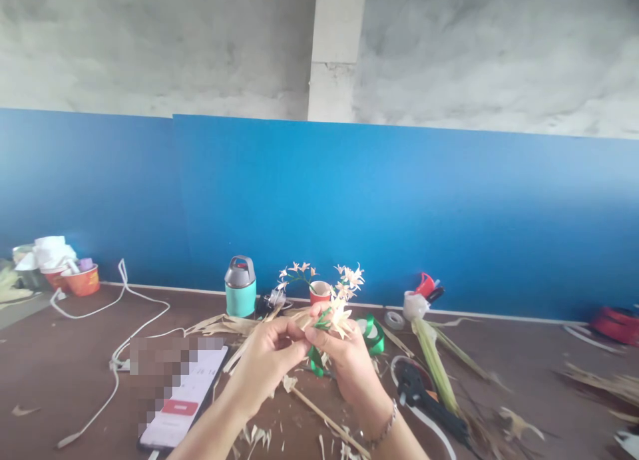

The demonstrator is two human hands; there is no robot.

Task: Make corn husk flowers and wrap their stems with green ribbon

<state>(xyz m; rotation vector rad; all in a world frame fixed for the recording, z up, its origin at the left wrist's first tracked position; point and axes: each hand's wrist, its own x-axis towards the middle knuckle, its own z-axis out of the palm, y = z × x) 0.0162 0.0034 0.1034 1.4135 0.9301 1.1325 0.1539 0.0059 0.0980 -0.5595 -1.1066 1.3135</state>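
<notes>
Both hands meet at the middle of the view, above the brown table. Between thumb and fingers my right hand (pixel 347 353) holds a green-wrapped stem bearing a cream-coloured flower (pixel 340 319). My left hand (pixel 274 353) is closed, its thumb and fingertips pinched at the stem's left side; what exactly they grip is too small to tell. A green ribbon (pixel 315 361) hangs below the fingers. Behind the hands, more pale flowers (pixel 351 279) rise near a red and white paper cup (pixel 320 291).
A phone (pixel 187 397) and white cable (pixel 144 323) lie left. Behind stands a teal flask (pixel 240 293). Green ribbon roll (pixel 373 335), black glue gun (pixel 429 400) and dried husks (pixel 434 360) are right. A thin stick (pixel 324 417) lies in front, among scraps.
</notes>
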